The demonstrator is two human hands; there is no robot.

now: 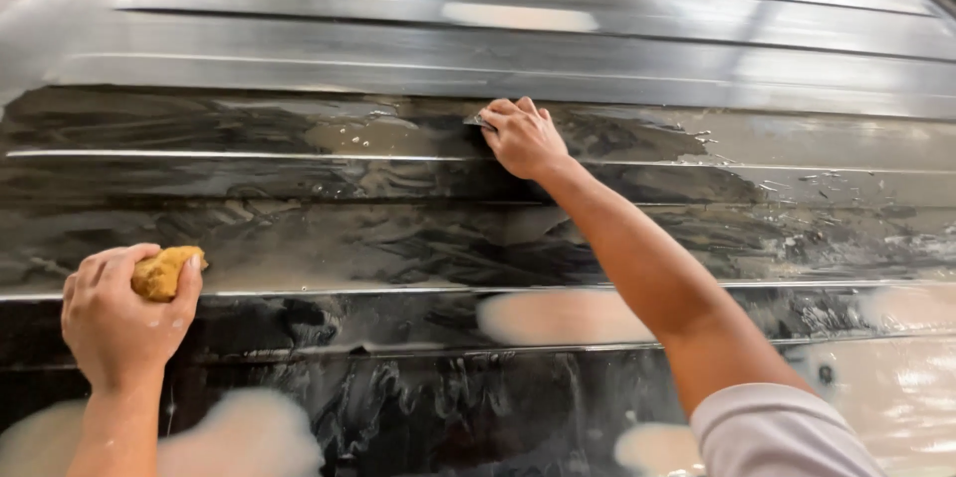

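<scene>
Wet ribbed roof (299, 49) lay under both hands: left hand (118, 323) gripped a yellow sponge (162, 271), right hand (523, 138) pressed a small scraper (478, 121).

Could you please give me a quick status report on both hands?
Left hand grips yellow sponge. Right hand presses small grey scraper on wet ribbed black roof panel. Nothing in the way.

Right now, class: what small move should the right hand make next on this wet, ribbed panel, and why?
Probably draw the right hand and the small dark piece under its fingers onward along the ribbed panel: the surface beside it looks wet and streaked. The left hand grips a yellow sponge lower down.
</scene>
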